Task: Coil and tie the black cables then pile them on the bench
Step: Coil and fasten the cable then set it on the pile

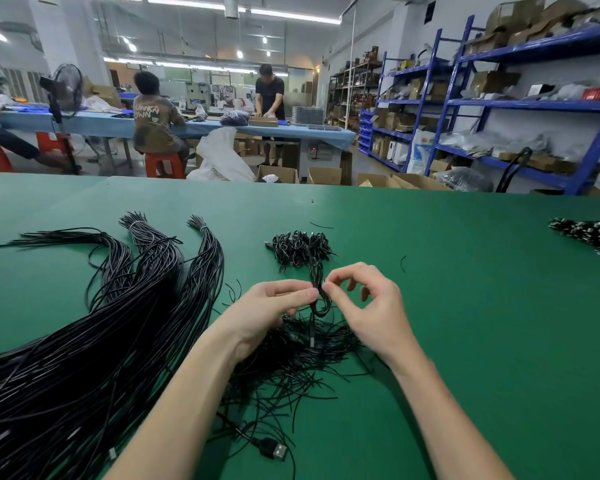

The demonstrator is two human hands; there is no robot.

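Observation:
Over the green bench point(447, 271) my left hand point(267, 310) pinches a coiled black cable point(317, 289) at its middle, holding the coil upright. My right hand point(368, 303) pinches the same coil from the right with thumb and forefinger, the other fingers curled. Under both hands lies a heap of short black tie wires point(291, 368). Behind the coil sits a small pile of tied cables point(300, 249). Long bundles of loose black cables point(101, 323) spread across the left of the bench.
A USB plug point(274, 450) lies near the front edge between my forearms. Another pile of black and white connectors point(589, 237) sits at the far right edge. Beyond the bench are cardboard boxes, blue shelving and people at a blue table.

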